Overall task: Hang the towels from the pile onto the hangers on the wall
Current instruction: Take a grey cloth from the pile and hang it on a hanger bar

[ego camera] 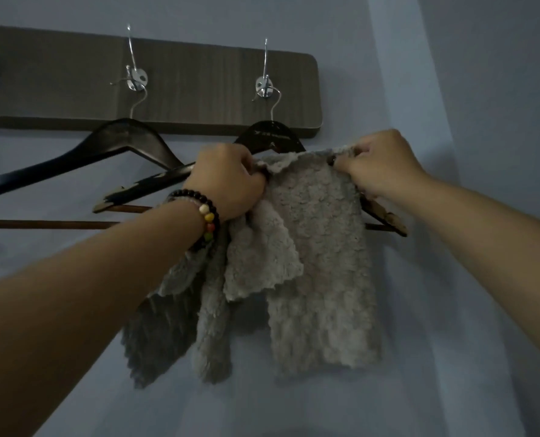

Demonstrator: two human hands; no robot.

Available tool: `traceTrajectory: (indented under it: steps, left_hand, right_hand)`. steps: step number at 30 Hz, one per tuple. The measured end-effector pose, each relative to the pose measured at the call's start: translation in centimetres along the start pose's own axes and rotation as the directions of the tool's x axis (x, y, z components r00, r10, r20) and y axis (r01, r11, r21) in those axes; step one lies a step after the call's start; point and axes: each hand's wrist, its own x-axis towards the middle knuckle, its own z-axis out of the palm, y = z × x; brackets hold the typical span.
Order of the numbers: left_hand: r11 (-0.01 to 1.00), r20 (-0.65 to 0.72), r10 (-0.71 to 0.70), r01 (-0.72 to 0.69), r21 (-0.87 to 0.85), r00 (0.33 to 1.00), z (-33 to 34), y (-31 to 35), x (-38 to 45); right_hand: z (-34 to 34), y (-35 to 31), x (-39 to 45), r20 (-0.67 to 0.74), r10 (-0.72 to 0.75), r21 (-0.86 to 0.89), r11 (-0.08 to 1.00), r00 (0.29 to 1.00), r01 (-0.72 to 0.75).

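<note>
Towel (319,247), grey, draped over rt black hanger (270,135) on wall rack (199,89). L hand (227,181) grips bunched towel edge; R hand (379,162) pinches top edge at hanger arm.

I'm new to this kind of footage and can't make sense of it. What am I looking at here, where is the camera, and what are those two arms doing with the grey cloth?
There is no machine here: the one picture comes from a camera worn on a person's head, looking at a wall. The two arms are that person's own. A wooden board on the wall carries metal hooks, and two dark hangers hang from them. The left hanger is bare. A light grey towel is draped over the right hanger. The left hand, with a bead bracelet on its wrist, grips the towel's bunched edge; the right hand pinches its top edge. A darker towel hangs below the left hand.
</note>
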Motion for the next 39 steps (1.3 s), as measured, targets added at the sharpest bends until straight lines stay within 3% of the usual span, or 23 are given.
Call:
traceTrajectory:
  steps: [3,5,7,11,16,21,25,29,32,36,39]
  left_hand:
    - [0.997,0.012,-0.07,0.071,-0.034,0.997,0.7,0.5,1.4]
    - [0.991,0.044,-0.098,0.102,-0.085,0.994,1.3,0.5,1.8]
    - [0.986,0.108,-0.131,0.141,-0.091,0.986,1.9,0.1,1.8]
    - [0.986,0.195,-0.14,0.154,-0.06,0.971,2.7,-1.4,1.0]
    - [0.993,0.251,-0.116,0.105,0.059,0.961,2.2,-2.2,0.3]
    - [0.958,0.373,-0.112,0.0,0.287,0.921,1.2,-2.1,-0.1]
    - [0.967,0.481,-0.066,-0.062,0.246,0.874,0.3,-1.4,-0.4]
    - [0.983,0.417,0.005,-0.081,0.164,0.909,-0.7,-1.6,-1.1]
    - [0.989,0.348,0.065,-0.107,0.103,0.935,-1.4,-2.1,-1.4]
    - [0.989,0.273,0.13,-0.146,0.038,0.953,-2.3,-2.6,-2.2]
    - [0.99,0.238,0.129,-0.14,0.031,0.963,-2.6,-2.9,-2.6]
  right_hand:
    - [1.0,-0.6,-0.3,0.067,0.241,0.388,0.888,0.968,-0.247]
    - [2.3,-0.5,-0.7,0.075,0.254,0.571,0.782,0.964,-0.25]
    - [4.1,0.4,-1.0,0.023,0.249,0.632,0.747,0.968,-0.207]
    - [6.5,2.5,-3.4,-0.099,0.079,0.429,0.903,0.992,-0.029]
    - [8.4,3.5,-5.6,0.014,-0.068,0.373,0.926,0.998,0.058]
    - [8.5,3.3,-5.8,-0.003,-0.16,0.252,0.955,0.987,0.156]
    - [7.8,3.4,-5.4,0.047,-0.248,0.097,0.965,0.968,0.242]
    - [6.5,2.8,-5.1,0.082,-0.347,0.064,0.937,0.934,0.343]
    - [5.2,2.0,-4.6,0.167,-0.471,-0.017,0.877,0.866,0.48]
    - [4.0,0.8,-3.5,0.433,-0.346,-0.041,0.915,0.832,0.402]
    - [3.1,0.1,-2.5,0.529,-0.209,-0.045,0.961,0.822,0.274]
